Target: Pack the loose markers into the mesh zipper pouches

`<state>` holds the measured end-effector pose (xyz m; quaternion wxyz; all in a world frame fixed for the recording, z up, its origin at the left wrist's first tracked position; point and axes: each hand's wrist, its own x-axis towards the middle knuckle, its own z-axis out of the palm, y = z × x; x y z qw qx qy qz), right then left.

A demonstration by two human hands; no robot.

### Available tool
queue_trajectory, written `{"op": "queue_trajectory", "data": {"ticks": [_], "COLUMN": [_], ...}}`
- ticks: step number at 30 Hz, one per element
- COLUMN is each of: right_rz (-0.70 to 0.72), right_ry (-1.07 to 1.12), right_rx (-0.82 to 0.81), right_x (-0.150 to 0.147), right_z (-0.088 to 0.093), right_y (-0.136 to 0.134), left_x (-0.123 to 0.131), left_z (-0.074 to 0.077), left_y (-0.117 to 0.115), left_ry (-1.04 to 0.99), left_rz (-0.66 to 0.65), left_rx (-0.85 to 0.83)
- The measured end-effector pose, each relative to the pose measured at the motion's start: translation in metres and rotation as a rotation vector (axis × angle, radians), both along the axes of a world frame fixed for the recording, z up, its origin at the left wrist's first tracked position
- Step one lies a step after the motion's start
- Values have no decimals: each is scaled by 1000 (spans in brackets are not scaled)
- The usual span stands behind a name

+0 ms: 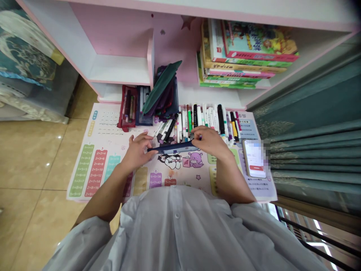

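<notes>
A dark blue mesh pencil pouch stretches between my hands over the desk mat, with pens showing faintly through its side. My left hand pinches its left end between thumb and fingers. At the other end, my right hand is closed on the top edge by the corner. Just beyond the pouch lies a long row of marker pens, mostly white with some black, green and yellow ones. A few loose markers lie slanted at the row's left, between my hands.
Red and blue mesh pouches with pens stand at the back left, beside a pile of dark pouches. A phone lies at the mat's right. Stacked books sit on the shelf. A curtain hangs at right.
</notes>
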<state>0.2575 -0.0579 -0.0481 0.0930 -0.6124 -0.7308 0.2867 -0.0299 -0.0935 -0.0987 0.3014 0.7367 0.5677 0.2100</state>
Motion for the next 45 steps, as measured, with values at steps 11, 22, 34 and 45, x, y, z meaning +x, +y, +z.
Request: {"op": "queue_trajectory", "data": {"ticks": [11, 22, 34, 45], "right_rz": [-23, -12, -20, -70], "right_ry": [0, 9, -3, -13], "right_rx": [-37, 44, 45, 89], "right_x": [4, 14, 18, 23], "right_z": [3, -3, -6, -5], "right_y": [2, 2, 4, 5], "left_x": [0, -2, -1, -2], "left_z": [0, -2, 0, 4], "left_y": [0, 1, 0, 1], "left_ry": [12, 14, 19, 30], "left_rz": [-4, -8, -5, 21], "left_rx": [1, 19, 8, 23]}}
